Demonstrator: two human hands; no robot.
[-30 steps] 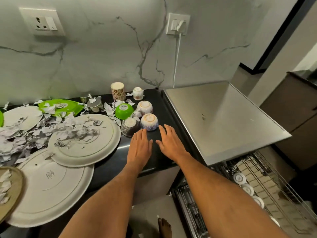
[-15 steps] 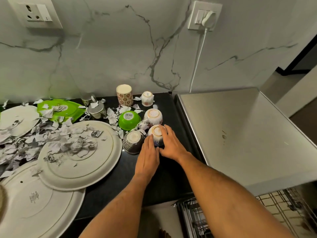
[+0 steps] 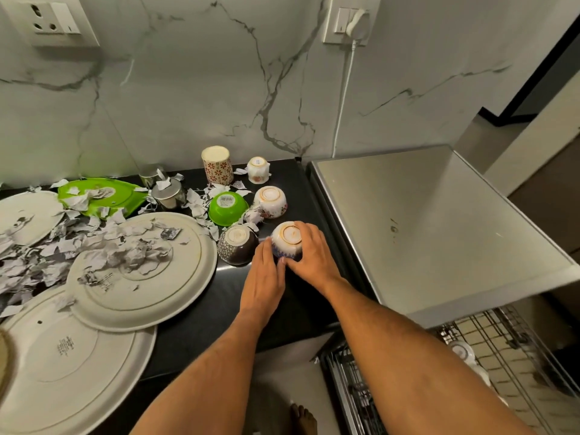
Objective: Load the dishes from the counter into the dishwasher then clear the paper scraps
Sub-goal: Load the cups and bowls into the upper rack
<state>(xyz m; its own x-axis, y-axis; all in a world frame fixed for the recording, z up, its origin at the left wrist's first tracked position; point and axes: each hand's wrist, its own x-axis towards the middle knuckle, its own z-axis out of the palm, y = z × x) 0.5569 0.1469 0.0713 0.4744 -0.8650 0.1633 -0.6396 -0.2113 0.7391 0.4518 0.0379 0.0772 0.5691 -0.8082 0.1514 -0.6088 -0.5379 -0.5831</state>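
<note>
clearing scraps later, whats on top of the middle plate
Torn paper scraps are heaped on the upturned plate, mostly its left and centre. The plate's surface beneath the heap is hidden.

Marble-veined wall (image 3: 194,98) behind the counter; wall socket (image 3: 56,22) at upper left; switch plate (image 3: 351,22) at upper right with white plug (image 3: 357,25) and hanging cord (image 3: 343,95).
</note>
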